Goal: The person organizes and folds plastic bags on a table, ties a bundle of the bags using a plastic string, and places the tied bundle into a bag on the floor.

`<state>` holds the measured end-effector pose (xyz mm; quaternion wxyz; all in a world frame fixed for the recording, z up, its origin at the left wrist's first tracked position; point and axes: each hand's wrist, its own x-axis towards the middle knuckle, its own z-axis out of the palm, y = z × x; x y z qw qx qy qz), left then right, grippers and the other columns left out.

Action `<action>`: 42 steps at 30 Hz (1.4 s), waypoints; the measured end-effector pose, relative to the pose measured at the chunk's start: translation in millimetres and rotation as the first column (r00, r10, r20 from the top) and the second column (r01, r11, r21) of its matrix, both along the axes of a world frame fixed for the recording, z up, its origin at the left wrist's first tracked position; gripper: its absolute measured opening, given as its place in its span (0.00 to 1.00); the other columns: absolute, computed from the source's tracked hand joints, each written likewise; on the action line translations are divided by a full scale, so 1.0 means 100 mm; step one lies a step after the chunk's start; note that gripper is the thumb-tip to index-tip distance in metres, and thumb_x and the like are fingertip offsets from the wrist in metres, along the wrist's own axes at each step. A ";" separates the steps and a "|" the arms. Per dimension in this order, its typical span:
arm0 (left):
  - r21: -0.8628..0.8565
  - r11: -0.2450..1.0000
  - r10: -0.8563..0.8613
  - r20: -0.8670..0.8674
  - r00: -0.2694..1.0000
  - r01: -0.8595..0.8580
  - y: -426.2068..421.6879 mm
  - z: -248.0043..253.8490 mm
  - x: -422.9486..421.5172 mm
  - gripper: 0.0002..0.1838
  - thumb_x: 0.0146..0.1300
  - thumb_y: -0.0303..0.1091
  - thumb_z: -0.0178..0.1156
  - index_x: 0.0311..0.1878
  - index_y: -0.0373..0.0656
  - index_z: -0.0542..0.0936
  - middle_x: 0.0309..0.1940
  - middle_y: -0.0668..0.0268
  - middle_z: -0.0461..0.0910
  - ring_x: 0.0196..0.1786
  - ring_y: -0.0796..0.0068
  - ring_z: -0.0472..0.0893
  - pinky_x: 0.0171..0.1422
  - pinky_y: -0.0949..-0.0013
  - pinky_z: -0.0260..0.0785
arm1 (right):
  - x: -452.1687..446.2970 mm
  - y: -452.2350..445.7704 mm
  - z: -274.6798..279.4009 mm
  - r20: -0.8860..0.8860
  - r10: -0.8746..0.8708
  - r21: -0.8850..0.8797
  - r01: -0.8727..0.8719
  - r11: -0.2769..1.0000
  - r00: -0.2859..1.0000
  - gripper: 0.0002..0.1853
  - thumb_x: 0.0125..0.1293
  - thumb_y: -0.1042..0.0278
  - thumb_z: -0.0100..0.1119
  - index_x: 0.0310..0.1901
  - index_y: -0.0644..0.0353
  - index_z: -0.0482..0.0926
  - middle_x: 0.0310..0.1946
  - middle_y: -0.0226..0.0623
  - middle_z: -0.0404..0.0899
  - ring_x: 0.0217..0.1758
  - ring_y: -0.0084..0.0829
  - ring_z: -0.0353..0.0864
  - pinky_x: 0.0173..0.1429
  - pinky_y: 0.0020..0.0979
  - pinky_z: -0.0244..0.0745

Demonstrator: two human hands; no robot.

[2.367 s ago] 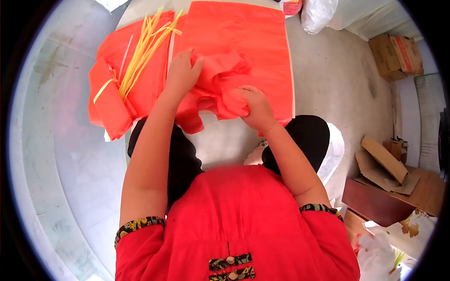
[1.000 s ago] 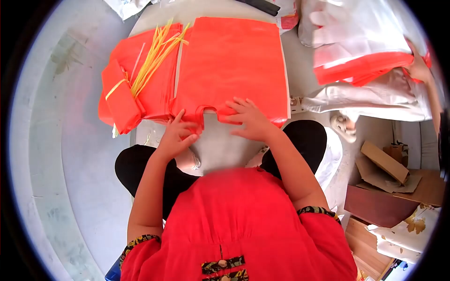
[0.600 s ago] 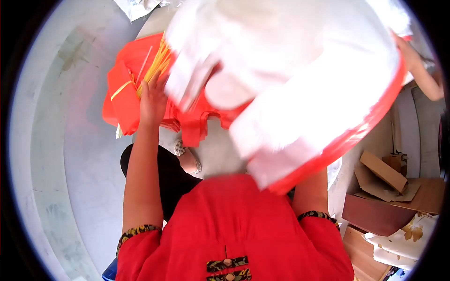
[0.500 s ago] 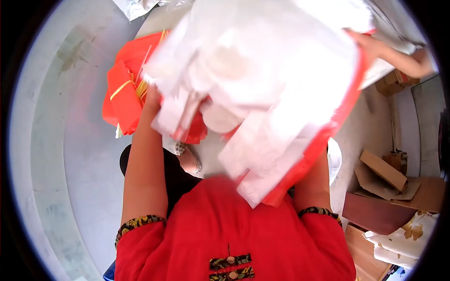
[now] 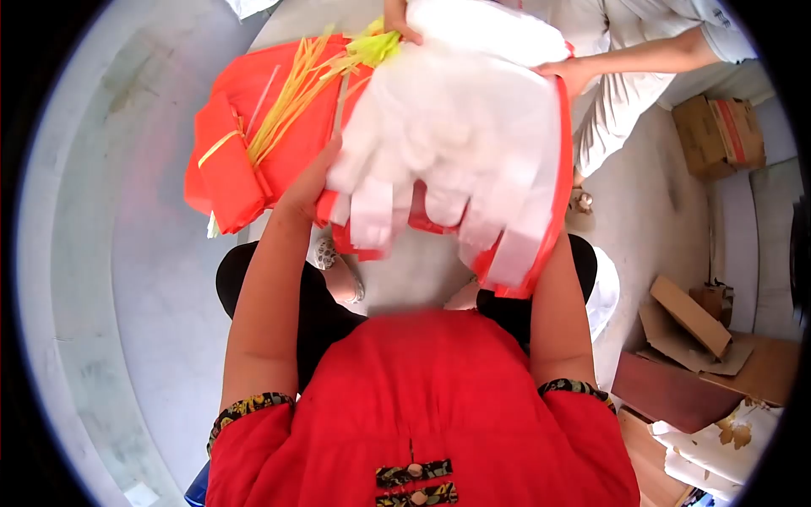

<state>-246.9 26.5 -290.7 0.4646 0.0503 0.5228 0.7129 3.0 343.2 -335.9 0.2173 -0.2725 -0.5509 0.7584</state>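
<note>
White bags now beside left grip

Seen from above, the person's left arm and right arm stretch forward toward the near edge of the worktop, the left hand angled inward, fingers mostly hidden, the right hand covered from the forearm onward.

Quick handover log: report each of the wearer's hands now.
Left hand: at the edge of the white bags; fingers hidden, grip cannot be told.
Right hand: hidden by the white bags; cannot be told.
</note>
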 end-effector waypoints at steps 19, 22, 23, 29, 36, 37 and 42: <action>-0.148 0.936 0.033 -0.868 0.496 -0.320 -0.06 -0.09 -0.07 0.32 0.79 0.51 0.57 0.74 0.36 0.73 0.68 0.51 0.77 0.72 0.64 0.75 0.74 0.65 0.68 | 0.73 0.05 -0.35 0.144 -0.115 0.107 0.101 0.989 0.983 0.27 0.74 0.62 0.64 0.70 0.63 0.73 0.61 0.39 0.81 0.60 0.36 0.84 0.65 0.37 0.81; -0.265 0.946 -0.114 -0.812 0.572 -0.188 0.17 0.14 -0.10 0.37 0.77 0.54 0.58 0.78 0.35 0.68 0.73 0.47 0.72 0.77 0.58 0.70 0.80 0.61 0.61 | 0.68 0.25 -0.25 0.005 -0.275 -0.133 0.273 0.953 0.961 0.33 0.80 0.53 0.53 0.78 0.63 0.64 0.72 0.45 0.71 0.72 0.33 0.73 0.75 0.34 0.69; -0.310 0.939 -0.152 -0.761 0.630 -0.148 0.25 0.20 -0.08 0.39 0.76 0.54 0.59 0.79 0.35 0.66 0.74 0.45 0.71 0.79 0.56 0.69 0.82 0.60 0.59 | 0.64 0.21 -0.20 0.016 -0.266 -0.095 0.266 0.959 0.964 0.34 0.81 0.52 0.53 0.79 0.63 0.62 0.73 0.45 0.70 0.74 0.33 0.71 0.76 0.34 0.67; -0.439 0.862 -0.293 -0.840 0.457 -0.255 0.49 -0.06 -0.12 0.49 0.71 0.58 0.63 0.82 0.34 0.58 0.78 0.45 0.67 0.79 0.52 0.68 0.82 0.57 0.59 | 0.23 0.03 0.20 0.209 -0.131 0.357 0.049 0.933 0.969 0.39 0.79 0.52 0.56 0.83 0.59 0.55 0.78 0.43 0.64 0.78 0.33 0.65 0.78 0.33 0.62; -0.592 0.799 -0.352 -0.606 0.713 -0.109 0.38 0.12 -0.02 0.51 0.69 0.57 0.66 0.84 0.39 0.55 0.78 0.46 0.67 0.78 0.53 0.69 0.79 0.56 0.64 | -0.06 -0.08 0.34 0.285 -0.115 0.358 0.005 0.934 0.952 0.38 0.77 0.66 0.58 0.83 0.59 0.55 0.74 0.39 0.70 0.72 0.30 0.71 0.74 0.30 0.66; -0.487 0.866 -0.235 -0.593 0.770 -0.111 0.36 0.03 -0.01 0.51 0.69 0.56 0.66 0.84 0.39 0.54 0.78 0.47 0.66 0.78 0.54 0.69 0.78 0.57 0.64 | -0.11 -0.08 0.35 0.295 -0.110 0.346 0.001 0.938 0.949 0.38 0.76 0.66 0.59 0.83 0.59 0.55 0.73 0.39 0.71 0.71 0.29 0.72 0.74 0.30 0.67; -0.156 0.976 0.057 -0.497 0.866 -0.153 0.28 -0.31 0.05 0.51 0.68 0.48 0.69 0.85 0.39 0.53 0.78 0.52 0.65 0.77 0.59 0.68 0.78 0.61 0.64 | -0.38 -0.05 0.32 0.313 -0.075 0.413 -0.065 0.908 0.947 0.38 0.75 0.66 0.62 0.82 0.60 0.58 0.70 0.38 0.75 0.67 0.28 0.76 0.70 0.28 0.70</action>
